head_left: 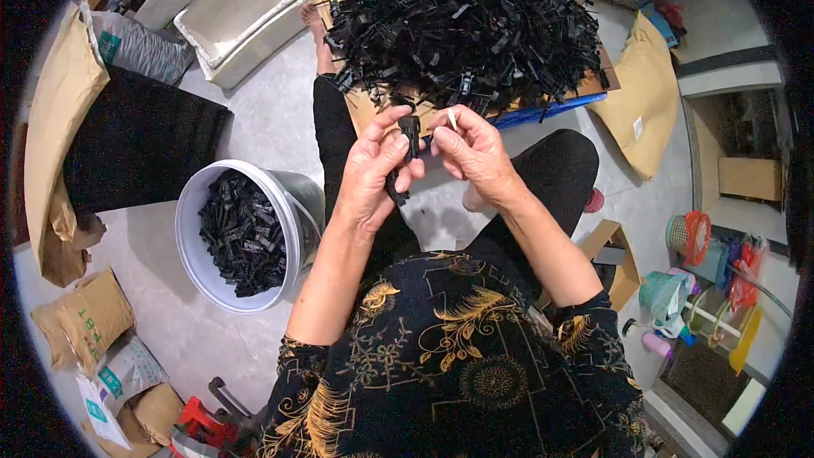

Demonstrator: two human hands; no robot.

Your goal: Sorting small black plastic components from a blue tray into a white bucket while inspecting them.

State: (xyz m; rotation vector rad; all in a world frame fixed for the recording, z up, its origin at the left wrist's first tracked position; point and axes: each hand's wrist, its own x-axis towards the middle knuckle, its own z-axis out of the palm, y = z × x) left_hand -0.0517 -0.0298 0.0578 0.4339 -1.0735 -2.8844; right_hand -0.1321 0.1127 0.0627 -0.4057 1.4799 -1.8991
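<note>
My left hand (366, 176) is closed around a black plastic part (410, 127), which stands upright between thumb and fingers. Below that hand's fingers another dark piece (395, 188) sticks out; whether it belongs to the same part I cannot tell. My right hand (479, 154) is just to the right, its thumb and fingers pinched on a small, thin, pale piece (452, 120) whose kind does not show. Beyond both hands a large heap of black plastic parts (458, 30) lies on flattened cardboard (366, 107).
At my left stands a white bucket (185, 233) holding many black parts. A white foam box (254, 55) sits far left, near a dark box (136, 140). Brown paper sacks (85, 318) lie at lower left. Right of the heap is a yellowish sack (640, 97); an open carton (623, 267) stands nearer.
</note>
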